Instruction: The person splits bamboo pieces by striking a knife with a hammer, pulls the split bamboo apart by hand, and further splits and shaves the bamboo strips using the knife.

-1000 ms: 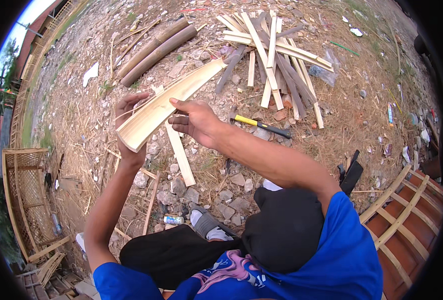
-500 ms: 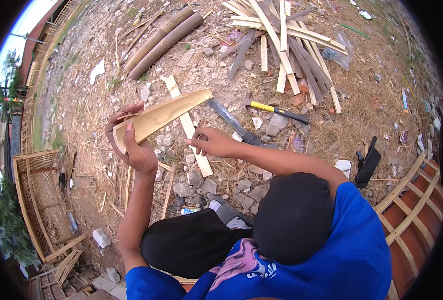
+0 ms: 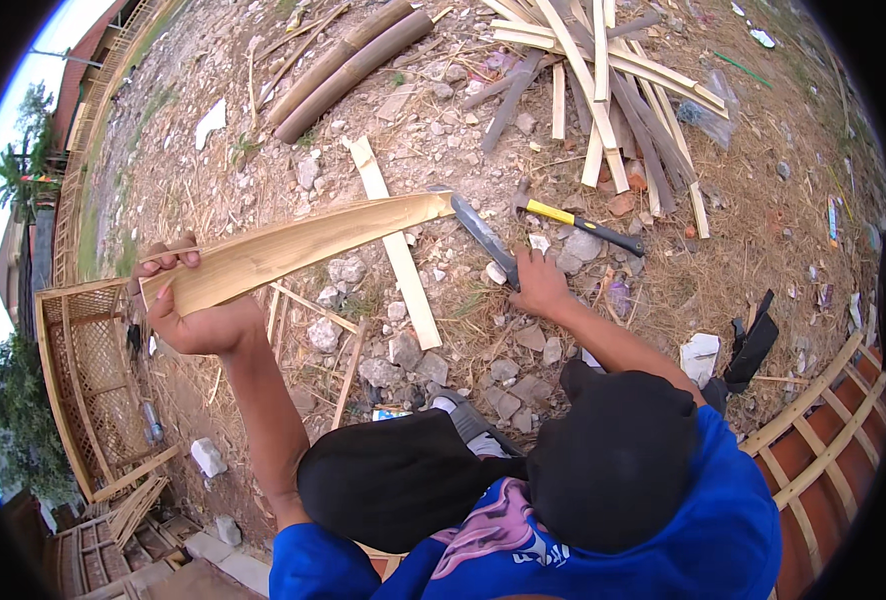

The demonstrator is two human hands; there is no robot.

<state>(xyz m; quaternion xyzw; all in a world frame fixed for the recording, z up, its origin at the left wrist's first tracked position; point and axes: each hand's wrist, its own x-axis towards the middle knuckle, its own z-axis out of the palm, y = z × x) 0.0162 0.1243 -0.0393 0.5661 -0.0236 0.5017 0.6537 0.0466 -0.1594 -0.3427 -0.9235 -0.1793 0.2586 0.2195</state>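
The left hand (image 3: pixel 201 325) pinches the left end of a split bamboo piece (image 3: pixel 308 245) between curled fingers and thumb, so nearly all its length extends rightward from the grip, over a flat pale strip (image 3: pixel 403 265) on the ground. Its right end appears beside the tip of a long knife (image 3: pixel 480 230). The right hand (image 3: pixel 543 287) covers the knife's near end; I cannot tell whether its fingers close. A hammer (image 3: pixel 578 222) lies farther right.
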